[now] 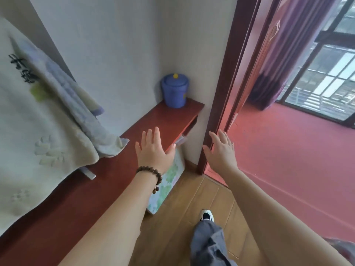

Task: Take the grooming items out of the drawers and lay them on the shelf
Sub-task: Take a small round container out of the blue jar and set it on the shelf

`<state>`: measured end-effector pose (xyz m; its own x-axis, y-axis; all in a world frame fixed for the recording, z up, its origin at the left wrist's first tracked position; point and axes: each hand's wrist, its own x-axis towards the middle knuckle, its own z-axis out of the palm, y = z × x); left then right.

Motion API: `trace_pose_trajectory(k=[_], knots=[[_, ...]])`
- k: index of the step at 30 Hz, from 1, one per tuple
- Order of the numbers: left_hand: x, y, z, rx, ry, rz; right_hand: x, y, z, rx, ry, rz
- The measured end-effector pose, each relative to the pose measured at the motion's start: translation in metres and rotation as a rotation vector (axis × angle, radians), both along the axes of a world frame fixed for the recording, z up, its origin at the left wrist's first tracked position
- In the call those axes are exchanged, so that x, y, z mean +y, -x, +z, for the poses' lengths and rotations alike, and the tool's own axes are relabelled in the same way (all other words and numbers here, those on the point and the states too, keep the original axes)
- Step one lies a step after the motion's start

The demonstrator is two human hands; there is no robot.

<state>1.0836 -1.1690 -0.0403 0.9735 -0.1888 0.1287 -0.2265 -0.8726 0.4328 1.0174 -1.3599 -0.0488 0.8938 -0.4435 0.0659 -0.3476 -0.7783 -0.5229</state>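
Note:
A long dark red wooden shelf (169, 120) runs along the white wall from lower left to the corner. My left hand (153, 148), with a bead bracelet on its wrist, hovers flat over the shelf's front edge, fingers spread and empty. My right hand (221, 150) is stretched out flat in front of the brown door frame (224, 89), fingers apart, holding nothing. Under the shelf's far end an open compartment (187, 131) shows something pale inside. No grooming item is visible.
A blue lidded pot (174, 92) stands at the shelf's far corner. Towels (48, 131) hang over the shelf on the left. A flat floral board (167, 185) leans below the shelf on the wooden floor. My leg and shoe (207, 215) are at bottom centre. A red-floored room opens to the right.

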Motion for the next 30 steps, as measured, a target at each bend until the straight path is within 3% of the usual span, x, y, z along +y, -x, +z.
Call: trace_pose_trajectory(k=[12, 22, 30], knots=[[-0.122, -0.173, 0.012, -0.023, -0.021, 0.182, -0.12, -0.221, 0.008, -0.014, -0.005, 0.259], [-0.149, -0.273, 0.0, -0.028, -0.061, 0.156, -0.123, -0.338, 0.016, -0.031, -0.122, 0.398], [-0.156, -0.33, -0.017, 0.094, 0.02, 0.11, -0.114, -0.415, 0.006, 0.041, -0.094, 0.434]])
